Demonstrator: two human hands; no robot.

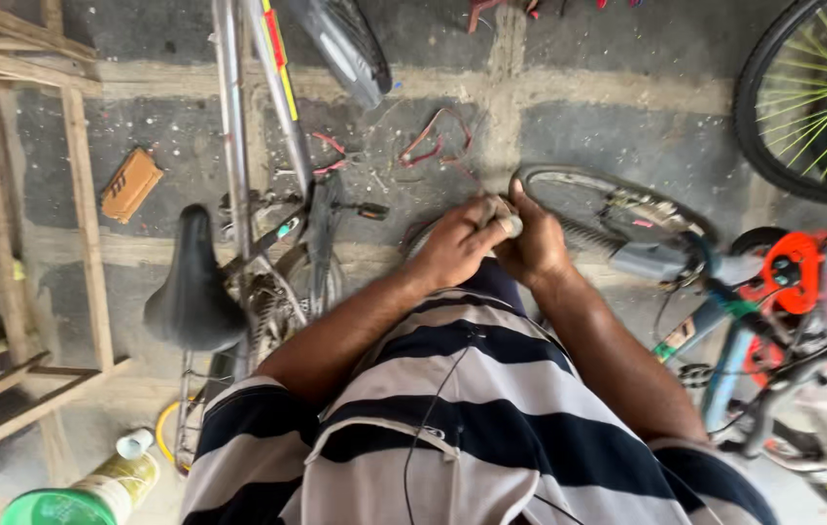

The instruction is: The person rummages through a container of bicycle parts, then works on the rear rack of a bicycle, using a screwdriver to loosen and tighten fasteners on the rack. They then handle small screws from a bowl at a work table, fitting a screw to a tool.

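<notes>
Both hands, left (452, 243) and right (533, 243), were closed together around a small grey cylindrical part (503, 222) held above the concrete floor (617, 117) beside a bicycle (258, 224); probably rigid, light, best pinched along its sides.

Body only: short-sleeved polo shirt (472, 428), broad horizontal stripes, navy alternating with white/off-white. Collar open, white placket edge with a small buttonhole just left of the shirt's centre line. Thin dark cord (433, 408) hangs down the shirt front. Both forearms bare below the sleeves. No watch, rings or gloves visible.
</notes>
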